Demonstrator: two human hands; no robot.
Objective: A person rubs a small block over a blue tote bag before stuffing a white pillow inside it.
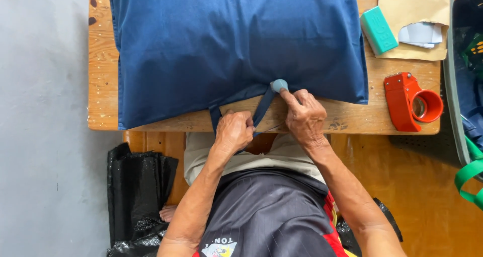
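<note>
A large navy blue cloth bag (236, 40) lies flat on a wooden table (103, 60), covering most of its top. Its dark blue strap (263, 106) hangs off the near edge. My left hand (234, 131) pinches the strap just below the table edge. My right hand (304, 117) rests at the bag's near hem, fingers pressing a small light blue rounded tool (278, 85) against the spot where the strap meets the bag. What lies under my fingers is hidden.
At the table's right end stand a red tape dispenser (410, 102), a teal block (378, 29) and a brown envelope (417, 8) with white papers. A grey-green basket (453, 76) stands further right. Black plastic bags (136, 186) lie on the floor at left.
</note>
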